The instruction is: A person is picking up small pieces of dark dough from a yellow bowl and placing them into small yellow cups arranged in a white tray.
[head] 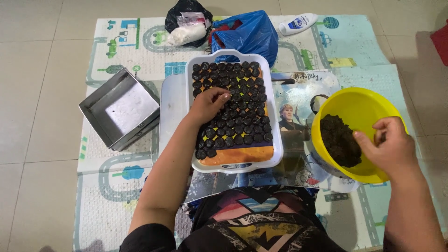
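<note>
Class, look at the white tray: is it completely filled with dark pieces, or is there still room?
Not full: the white tray has bare orange at its near end.

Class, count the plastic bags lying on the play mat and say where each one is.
2. A black plastic bag holding a white packet lies at the mat's far edge; a blue plastic bag sits right beside it, behind the white tray. None seem hidden.

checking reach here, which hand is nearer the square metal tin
Left. The left hand rests on the dark pieces in the white tray, beside the square metal tin. The right hand is at the yellow bowl, far across.
</note>
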